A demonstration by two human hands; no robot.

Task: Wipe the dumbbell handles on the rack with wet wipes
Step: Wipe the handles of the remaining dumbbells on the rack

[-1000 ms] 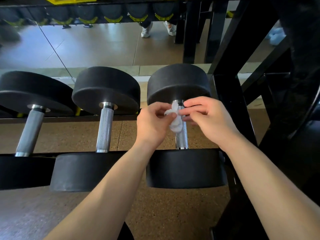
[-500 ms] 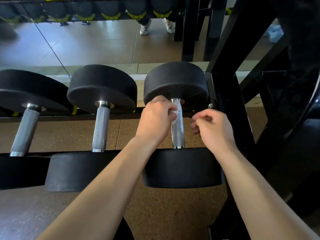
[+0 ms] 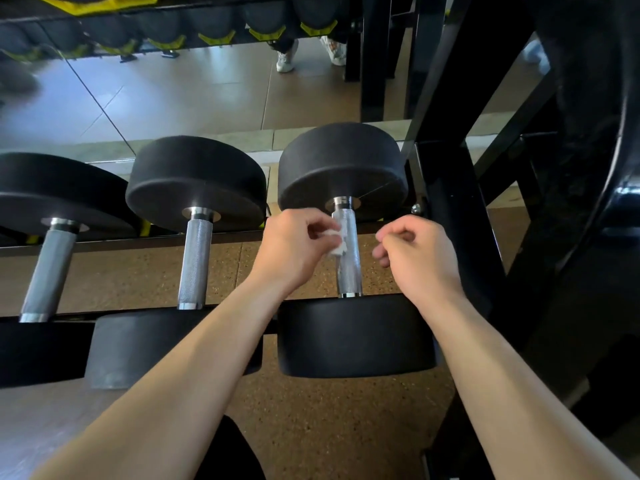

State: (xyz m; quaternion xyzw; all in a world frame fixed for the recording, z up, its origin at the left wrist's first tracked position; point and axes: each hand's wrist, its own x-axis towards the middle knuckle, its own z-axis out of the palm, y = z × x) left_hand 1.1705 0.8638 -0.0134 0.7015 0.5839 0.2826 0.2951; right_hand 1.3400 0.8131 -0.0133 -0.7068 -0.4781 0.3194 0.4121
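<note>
Three black dumbbells lie side by side on a black rack (image 3: pixel 121 245), handles pointing toward me. The rightmost dumbbell (image 3: pixel 353 336) has a shiny knurled handle (image 3: pixel 349 265). My left hand (image 3: pixel 294 247) pinches a crumpled white wet wipe (image 3: pixel 338 239) against the upper left side of that handle. My right hand (image 3: pixel 415 258) hovers just right of the handle, fingers loosely curled, holding nothing. The middle dumbbell's handle (image 3: pixel 194 265) and the left dumbbell's handle (image 3: pixel 50 271) are bare.
A black upright of the rack frame (image 3: pixel 453 216) stands close on the right, with dark equipment (image 3: pixel 588 202) beyond it. A mirror behind the rack reflects floor tiles, more dumbbells and a person's white shoes (image 3: pixel 287 57). Speckled brown floor (image 3: pixel 329 427) lies below.
My right hand let go of the wipe and drew off to the right of the handle. My left hand kept the wipe and presses it on the handle's upper part.
</note>
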